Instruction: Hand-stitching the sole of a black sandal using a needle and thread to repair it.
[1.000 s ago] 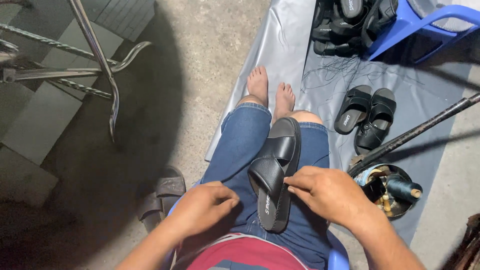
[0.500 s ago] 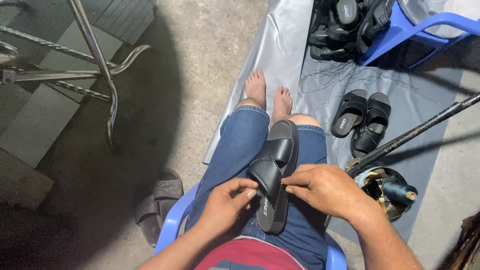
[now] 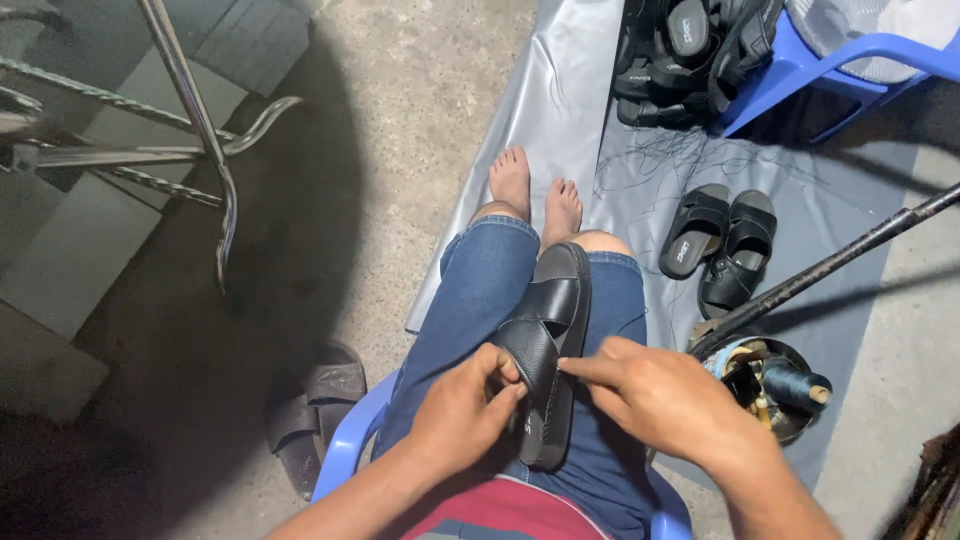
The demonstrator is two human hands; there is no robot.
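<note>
Both hands pinch the black sandal's (image 3: 545,360) strap on the lap: left hand (image 3: 462,412) fingers curled, right hand (image 3: 660,398) forefinger and thumb closed.

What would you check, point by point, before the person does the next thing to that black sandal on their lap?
1. Sandal rests steadily along the lap, sole down: ok.
2. Left hand has its fingers on the edge of the crossed strap: ok.
3. Right hand has its fingertips meeting the strap from the other side: ok.
4. Needle or thread held between the fingers: cannot tell, too small to see.
5. Spool of dark thread sits in the round container beside the right knee, seemingly within reach: ok.
6. Finished pair of sandals lies on the grey sheet, apart from the feet: ok.
</note>
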